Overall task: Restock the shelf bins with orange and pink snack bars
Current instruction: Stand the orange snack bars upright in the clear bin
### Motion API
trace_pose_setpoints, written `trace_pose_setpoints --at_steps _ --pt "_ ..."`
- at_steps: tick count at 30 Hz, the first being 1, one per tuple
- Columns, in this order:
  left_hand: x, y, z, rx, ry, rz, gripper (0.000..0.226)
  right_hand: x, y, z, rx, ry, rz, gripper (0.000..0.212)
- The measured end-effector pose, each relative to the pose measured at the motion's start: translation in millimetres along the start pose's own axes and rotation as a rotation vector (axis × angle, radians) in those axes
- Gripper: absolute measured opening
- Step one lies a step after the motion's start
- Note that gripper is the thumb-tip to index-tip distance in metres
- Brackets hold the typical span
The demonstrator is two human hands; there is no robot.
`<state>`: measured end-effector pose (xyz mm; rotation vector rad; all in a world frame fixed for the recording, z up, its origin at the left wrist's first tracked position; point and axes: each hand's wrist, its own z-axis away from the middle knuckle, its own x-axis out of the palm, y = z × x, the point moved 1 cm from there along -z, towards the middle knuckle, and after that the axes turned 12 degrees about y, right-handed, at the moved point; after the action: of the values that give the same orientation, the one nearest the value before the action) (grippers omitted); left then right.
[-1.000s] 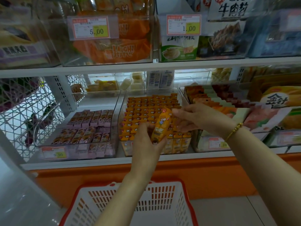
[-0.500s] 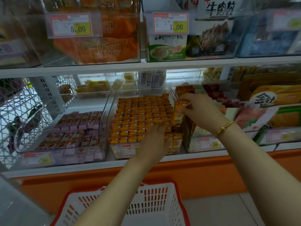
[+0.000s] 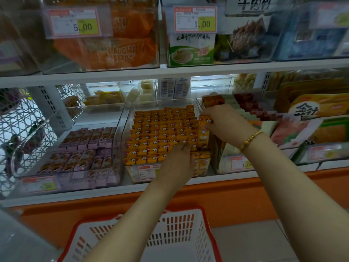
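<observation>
1. R hand (image 3: 222,123) is pinching an orange bar (image 3: 203,132) upright at orange bin's (image 3: 132,173) right edge.
2. L hand (image 3: 177,163) is lying flat on packed rows (image 3: 160,133).
3. Orange bin is looking nearly full; pink bin (image 3: 75,181) prob. needing more.

This is a shop, seen in a snack aisle. White shelves (image 3: 207,69) run across the frame, lined with clear bins (image 3: 121,127) of packaged goods. Price tags (image 3: 76,21) are clipped to the bin fronts. The tag at upper left reads 5.00, and another tag (image 3: 195,19) at upper centre reads 1.00. The centre bin is packed with rows of identical orange bars (image 3: 162,133), and the bin to its left holds pink bars (image 3: 83,148). A red-rimmed white basket (image 3: 181,216) sits at the bottom of the frame.
</observation>
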<state>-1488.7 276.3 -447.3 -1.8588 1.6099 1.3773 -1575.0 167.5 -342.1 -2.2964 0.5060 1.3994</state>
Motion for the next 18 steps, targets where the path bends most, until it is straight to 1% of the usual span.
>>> trace_pose_setpoints --at_steps 4,8,10,14,18 --pt "4.5 -1.3 1.1 -0.004 -0.006 -0.031 0.047 11.9 -11.9 -3.8 -0.020 -0.125 0.167 0.036" --pt "2.3 -2.8 2.3 0.002 -0.010 -0.006 0.049 36.6 -7.2 -3.3 -0.029 -0.160 0.300 0.021" --pt "-0.1 -4.0 6.1 0.003 -0.005 0.032 0.051 44.9 -5.8 -1.3 -0.012 -0.147 0.294 0.016" --pt "-4.9 -7.1 11.8 0.013 0.074 0.045 0.052 53.5 -13.2 6.4 -0.045 -0.084 0.253 0.021" --pt "-12.7 -5.2 8.6 -0.023 0.115 0.049 0.050 60.0 -17.0 7.4 -0.036 -0.113 0.210 0.023"
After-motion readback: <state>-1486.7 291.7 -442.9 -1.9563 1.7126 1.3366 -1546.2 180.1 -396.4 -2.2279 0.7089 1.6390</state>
